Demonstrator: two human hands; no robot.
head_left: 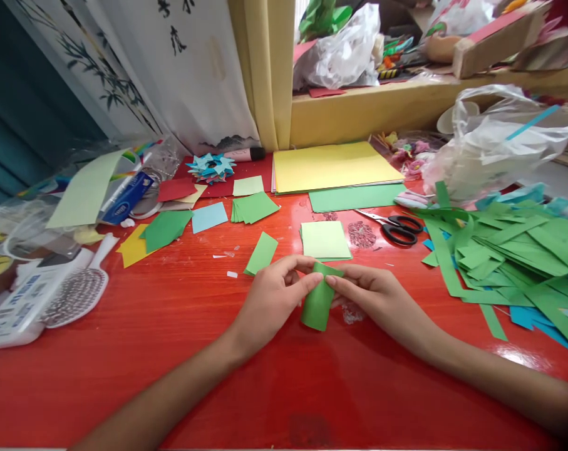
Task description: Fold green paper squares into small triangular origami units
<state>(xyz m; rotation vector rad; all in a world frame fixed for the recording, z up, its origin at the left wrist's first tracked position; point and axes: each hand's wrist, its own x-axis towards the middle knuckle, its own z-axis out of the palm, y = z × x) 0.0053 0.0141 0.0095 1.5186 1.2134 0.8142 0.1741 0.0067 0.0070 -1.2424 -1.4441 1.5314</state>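
Between my two hands is a piece of green paper [317,307], bent over into a curve and held above the red table [208,388]. My left hand [277,291] pinches its upper left part with thumb and fingers. On the other side, my right hand [371,288] grips the upper right edge, thumb in front. Just beyond my hands lies a stack of pale green square papers [325,239]. A folded green paper strip [261,252] rests to the left of it, close to my left hand. Black-handled scissors [399,228] lie farther back on the right.
A heap of green paper scraps [513,250] covers the right side, below a plastic bag [500,150]. Yellow sheets [335,166] lie at the back. Green squares [254,208], a blue paper star ring [211,167] and a hairbrush [79,291] are on the left.
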